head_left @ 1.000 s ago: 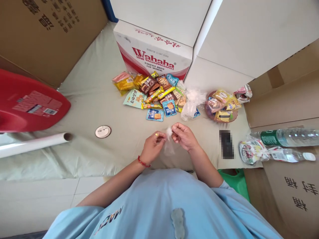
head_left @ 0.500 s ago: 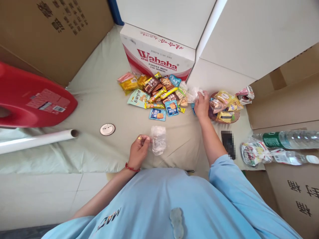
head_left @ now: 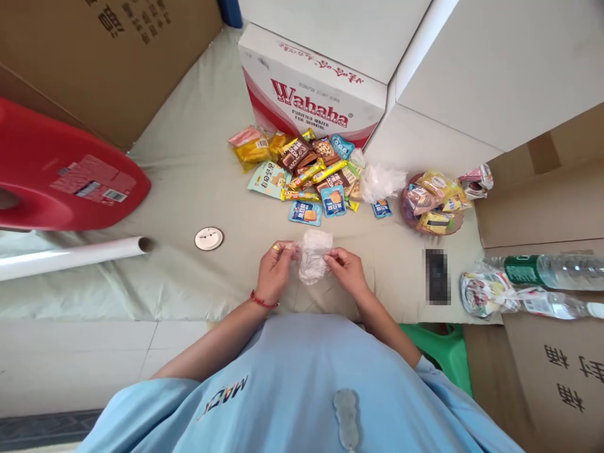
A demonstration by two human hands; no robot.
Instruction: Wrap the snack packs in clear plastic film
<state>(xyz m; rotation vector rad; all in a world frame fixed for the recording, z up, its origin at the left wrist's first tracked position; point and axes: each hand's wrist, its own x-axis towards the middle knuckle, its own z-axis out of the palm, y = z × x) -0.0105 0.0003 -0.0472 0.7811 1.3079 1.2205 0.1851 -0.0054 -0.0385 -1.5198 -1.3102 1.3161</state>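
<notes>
A crumpled clear plastic bag (head_left: 315, 257) is stretched between my hands, just above the cloth close to my body. My left hand (head_left: 276, 270) pinches its left side between thumb and fingers. On the opposite side, my right hand (head_left: 346, 270) pinches the bag's edge. Another crumpled plastic bag (head_left: 381, 182) lies farther back, beside a pile of wrapped snacks (head_left: 311, 167). Blue snack packets (head_left: 305, 212) lie at the pile's front edge, and one more blue packet (head_left: 381, 208) is under the front of the far bag.
A snack-filled bowl (head_left: 410, 217) stands right of the pile, with a dark phone-like object (head_left: 436, 277) and bottles (head_left: 547, 269) nearby. To the left are a round pin badge (head_left: 209, 238), a white tube (head_left: 75, 257) and a red jug (head_left: 113, 182). Behind stands a Wahaha carton (head_left: 311, 88).
My right hand has let go of the far plastic bag and come back toward me, taking the near bag's right side. My left hand keeps its pinch.
</notes>
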